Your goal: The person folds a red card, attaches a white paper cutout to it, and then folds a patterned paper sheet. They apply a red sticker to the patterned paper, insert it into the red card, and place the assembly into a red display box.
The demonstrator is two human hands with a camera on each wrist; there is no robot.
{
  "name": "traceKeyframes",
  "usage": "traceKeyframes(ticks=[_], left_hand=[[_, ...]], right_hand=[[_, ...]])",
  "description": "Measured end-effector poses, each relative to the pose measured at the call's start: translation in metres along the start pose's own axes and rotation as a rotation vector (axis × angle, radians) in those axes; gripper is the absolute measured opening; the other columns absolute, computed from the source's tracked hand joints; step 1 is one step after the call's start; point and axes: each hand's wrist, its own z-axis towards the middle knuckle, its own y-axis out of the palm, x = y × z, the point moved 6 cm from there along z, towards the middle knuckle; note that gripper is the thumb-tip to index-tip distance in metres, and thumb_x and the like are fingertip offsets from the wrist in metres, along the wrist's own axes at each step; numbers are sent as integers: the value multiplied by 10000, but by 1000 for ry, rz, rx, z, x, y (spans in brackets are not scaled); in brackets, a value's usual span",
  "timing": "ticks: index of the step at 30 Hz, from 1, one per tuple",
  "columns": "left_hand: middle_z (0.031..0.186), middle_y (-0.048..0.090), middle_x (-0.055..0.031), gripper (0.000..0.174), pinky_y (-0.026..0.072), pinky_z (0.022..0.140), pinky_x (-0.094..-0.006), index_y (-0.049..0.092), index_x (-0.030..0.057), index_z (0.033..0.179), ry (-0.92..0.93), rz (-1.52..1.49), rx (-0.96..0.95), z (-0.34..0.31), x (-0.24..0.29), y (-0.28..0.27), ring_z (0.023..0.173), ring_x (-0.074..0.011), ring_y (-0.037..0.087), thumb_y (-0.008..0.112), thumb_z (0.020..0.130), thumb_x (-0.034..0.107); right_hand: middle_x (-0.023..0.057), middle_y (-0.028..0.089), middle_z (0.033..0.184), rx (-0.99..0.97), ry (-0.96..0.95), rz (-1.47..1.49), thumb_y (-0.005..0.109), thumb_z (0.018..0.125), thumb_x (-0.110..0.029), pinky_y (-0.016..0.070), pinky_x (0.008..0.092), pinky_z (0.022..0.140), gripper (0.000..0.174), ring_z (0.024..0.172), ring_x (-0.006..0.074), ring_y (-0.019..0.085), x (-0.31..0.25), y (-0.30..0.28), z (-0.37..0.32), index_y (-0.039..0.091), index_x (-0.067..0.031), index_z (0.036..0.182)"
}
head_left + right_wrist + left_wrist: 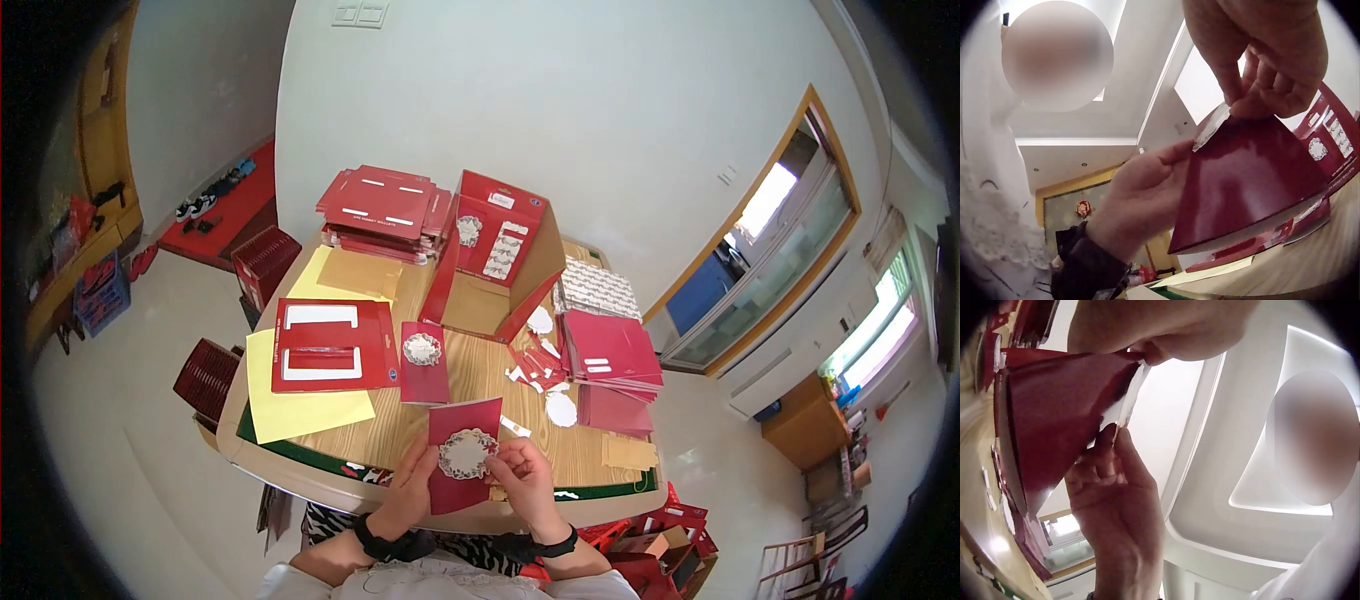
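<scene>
A dark red folded card (465, 420) is held upright at the table's front edge, a round cream label with an ornate scalloped border (466, 455) on its face. My left hand (408, 487) grips the card's left side, its thumb toward the front. On the other side, my right hand (524, 478) pinches the label's right edge between thumb and fingertips. The right wrist view shows part of the label (1211, 129) standing out past the glossy card (1254, 181). Just beyond lies a second red card (425, 378) bearing a similar round label.
An open red display box (530, 225) stands at the back, beside a stack of flat red boxes (375, 205). Leftward, a cut-out red sheet (370, 372) overlaps yellow paper (310, 422). Red cards (612, 345) pile up at right, near paper scraps (540, 368) and a label sheet (598, 288).
</scene>
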Motion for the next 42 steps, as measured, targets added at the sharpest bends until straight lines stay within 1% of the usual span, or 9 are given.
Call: traceKeyframes(ticks=[10, 19, 22, 25, 28, 31, 37, 40, 42], left_hand=[[1170, 510, -75, 358, 355, 931, -255, 400, 3, 1272, 19, -43, -32, -2, 3, 3, 1066, -135, 469, 326, 958, 160], [1166, 512, -74, 347, 364, 919, -254, 413, -2, 1251, -4, 12, -22, -4, 1, 1, 1051, -130, 477, 331, 957, 162], [1158, 517, -73, 325, 381, 906, -254, 420, -1, 1240, 27, 50, -56, -5, 6, 4, 1038, -123, 486, 375, 951, 142], [1150, 521, -73, 316, 402, 889, -256, 423, -1, 1233, 61, -20, -54, -6, 13, 11, 1024, -116, 496, 427, 938, 114], [1202, 503, -64, 397, 408, 910, -292, 367, 39, 1301, 55, 36, -102, -5, 10, 9, 1066, -134, 489, 451, 915, 75], [1097, 563, -68, 333, 447, 824, -254, 450, 1, 1218, 71, 85, -64, -6, 13, 10, 951, -108, 539, 507, 908, 110], [849, 651, -31, 219, 485, 683, -247, 612, 4, 1018, -70, 356, 49, -7, 6, -3, 766, -88, 588, 615, 841, 132], [829, 657, -29, 198, 483, 642, -241, 626, 1, 989, 24, 362, 70, -6, 15, 0, 734, -79, 586, 620, 835, 125], [846, 658, -35, 200, 480, 636, -236, 623, -2, 993, 36, 328, 57, -6, 13, -1, 738, -76, 583, 619, 835, 122]], right_hand=[[38, 586, 805, -23, -30, -10, 558, 849, 33, 478, 213, 599, 144, 698, 84, 563, 0, 0, 1, 491, -14, 966], [28, 584, 785, 4, -42, -89, 593, 833, 6, 451, 201, 574, 154, 677, 79, 556, 6, -3, 3, 509, -19, 959], [25, 578, 775, 12, -47, -117, 599, 830, 4, 446, 201, 578, 155, 669, 75, 552, 5, -2, 3, 511, -19, 956], [20, 573, 767, 10, -60, -135, 609, 824, 0, 442, 201, 585, 166, 670, 76, 552, 6, -2, 4, 511, -21, 956], [18, 572, 768, 18, -62, -159, 618, 818, -2, 438, 199, 593, 170, 675, 73, 550, 9, -3, 4, 515, -23, 952], [11, 568, 761, 19, -86, -162, 624, 816, -8, 437, 198, 589, 168, 670, 66, 546, 9, -2, 5, 518, -23, 946], [2, 561, 732, 9, -93, -212, 633, 810, -17, 427, 195, 572, 180, 648, 61, 537, 5, 4, 3, 518, -30, 948], [20, 571, 740, -43, -137, -294, 608, 807, 37, 453, 190, 566, 202, 652, 75, 562, 4, 5, 2, 497, -33, 961], [13, 559, 742, -25, -123, -302, 614, 805, 32, 432, 187, 567, 205, 648, 69, 545, 2, 5, 1, 494, -34, 958]])
